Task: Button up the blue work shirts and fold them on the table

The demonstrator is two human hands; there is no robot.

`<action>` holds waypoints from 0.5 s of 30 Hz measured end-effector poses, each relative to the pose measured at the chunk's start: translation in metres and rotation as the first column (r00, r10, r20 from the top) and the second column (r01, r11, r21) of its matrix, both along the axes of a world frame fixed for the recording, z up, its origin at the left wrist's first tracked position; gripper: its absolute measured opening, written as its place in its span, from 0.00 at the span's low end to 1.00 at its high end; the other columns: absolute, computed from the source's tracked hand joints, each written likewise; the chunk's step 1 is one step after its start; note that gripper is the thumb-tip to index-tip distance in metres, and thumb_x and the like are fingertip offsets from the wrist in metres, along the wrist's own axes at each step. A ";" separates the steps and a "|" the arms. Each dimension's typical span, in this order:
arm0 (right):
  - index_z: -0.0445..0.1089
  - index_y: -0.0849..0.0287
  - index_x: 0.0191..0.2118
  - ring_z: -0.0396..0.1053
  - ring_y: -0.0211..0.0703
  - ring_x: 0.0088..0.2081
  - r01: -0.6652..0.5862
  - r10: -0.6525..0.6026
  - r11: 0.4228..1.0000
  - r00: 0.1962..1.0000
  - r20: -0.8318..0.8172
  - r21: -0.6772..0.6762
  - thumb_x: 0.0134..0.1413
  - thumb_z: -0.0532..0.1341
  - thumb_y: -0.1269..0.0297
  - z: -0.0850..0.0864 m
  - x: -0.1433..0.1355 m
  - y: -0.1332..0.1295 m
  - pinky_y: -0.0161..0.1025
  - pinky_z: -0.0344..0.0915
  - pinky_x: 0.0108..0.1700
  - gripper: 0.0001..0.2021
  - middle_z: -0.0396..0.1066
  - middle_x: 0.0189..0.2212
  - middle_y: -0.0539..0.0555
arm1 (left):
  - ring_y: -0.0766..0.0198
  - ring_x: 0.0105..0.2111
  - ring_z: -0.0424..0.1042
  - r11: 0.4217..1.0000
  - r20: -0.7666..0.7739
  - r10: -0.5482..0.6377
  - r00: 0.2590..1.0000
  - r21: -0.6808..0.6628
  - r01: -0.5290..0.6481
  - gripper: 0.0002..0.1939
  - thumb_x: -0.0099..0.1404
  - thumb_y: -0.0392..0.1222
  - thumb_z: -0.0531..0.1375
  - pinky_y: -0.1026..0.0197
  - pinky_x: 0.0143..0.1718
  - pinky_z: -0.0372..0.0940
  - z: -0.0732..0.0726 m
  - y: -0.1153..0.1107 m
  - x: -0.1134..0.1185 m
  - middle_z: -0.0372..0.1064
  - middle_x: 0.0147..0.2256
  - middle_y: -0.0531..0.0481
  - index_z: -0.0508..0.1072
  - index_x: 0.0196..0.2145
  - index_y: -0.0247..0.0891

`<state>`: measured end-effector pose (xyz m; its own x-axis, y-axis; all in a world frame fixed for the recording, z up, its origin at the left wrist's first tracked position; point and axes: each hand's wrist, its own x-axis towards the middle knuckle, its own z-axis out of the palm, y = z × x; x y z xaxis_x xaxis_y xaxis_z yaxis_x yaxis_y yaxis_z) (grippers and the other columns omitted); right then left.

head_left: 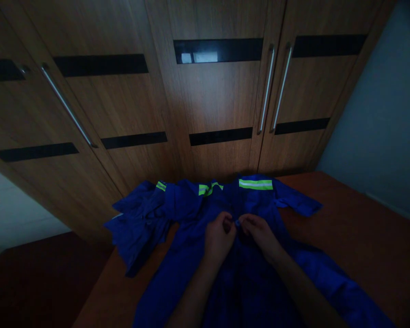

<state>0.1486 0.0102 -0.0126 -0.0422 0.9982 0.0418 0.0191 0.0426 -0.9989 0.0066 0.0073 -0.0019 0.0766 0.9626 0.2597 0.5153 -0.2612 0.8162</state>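
Blue coveralls [187, 255] with yellow-green and silver reflective strips lie spread out, the chest toward the wardrobe and the legs toward me. Over the middle of their front, my left hand [219, 237] is closed, thumb and fingertips pinching the cloth edge at the front opening. Close beside it, my right hand [259, 231] pinches the opposite edge. Between the fingertips shows a small pale fastener [238, 223]; whether it is a zip pull or a button I cannot tell. One sleeve [300, 200] stretches out to the right.
A crumpled blue garment [140, 228] lies at the left, touching the coveralls. Everything rests on a reddish-brown surface [372, 246]. Directly behind it stands a wooden wardrobe [218, 100] with long metal handles [267, 91]. A pale wall [379, 127] rises at the right. The light is dim.
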 end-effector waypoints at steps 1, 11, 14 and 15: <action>0.68 0.58 0.25 0.56 0.35 0.20 -0.002 0.002 1.000 0.999 0.039 0.004 0.46 0.58 0.54 -0.002 0.001 0.001 0.34 0.51 0.25 0.12 0.59 0.16 0.45 | 0.67 0.27 0.72 1.000 -0.093 -0.008 0.996 0.012 0.009 0.07 0.58 0.35 0.56 0.67 0.30 0.61 0.001 -0.001 -0.001 0.73 0.27 0.54 0.72 0.34 0.40; 0.68 0.55 0.17 0.60 0.38 0.20 0.066 -0.075 0.997 0.919 0.388 0.036 0.49 0.58 0.53 -0.008 0.011 0.022 0.36 0.49 0.25 0.16 0.64 0.14 0.48 | 0.65 0.30 0.73 0.991 -0.376 -0.100 0.921 -0.123 0.057 0.10 0.58 0.33 0.54 0.66 0.30 0.59 -0.004 0.005 -0.009 0.75 0.29 0.53 0.75 0.31 0.41; 0.69 0.55 0.18 0.61 0.39 0.22 0.171 -0.187 0.982 0.909 0.373 0.078 0.44 0.62 0.54 -0.002 0.010 0.041 0.37 0.48 0.26 0.12 0.66 0.16 0.49 | 0.68 0.29 0.72 0.986 -0.341 -0.145 0.929 -0.123 0.108 0.10 0.57 0.32 0.55 0.68 0.29 0.59 -0.001 0.006 -0.009 0.75 0.28 0.56 0.75 0.31 0.41; 0.69 0.55 0.18 0.61 0.40 0.22 0.195 -0.214 0.977 0.911 0.354 0.088 0.41 0.64 0.57 -0.002 0.008 0.048 0.37 0.49 0.27 0.10 0.66 0.17 0.49 | 0.68 0.29 0.72 0.987 -0.336 -0.146 0.930 -0.109 0.115 0.11 0.57 0.32 0.55 0.68 0.30 0.60 0.003 0.005 -0.009 0.75 0.29 0.56 0.75 0.31 0.42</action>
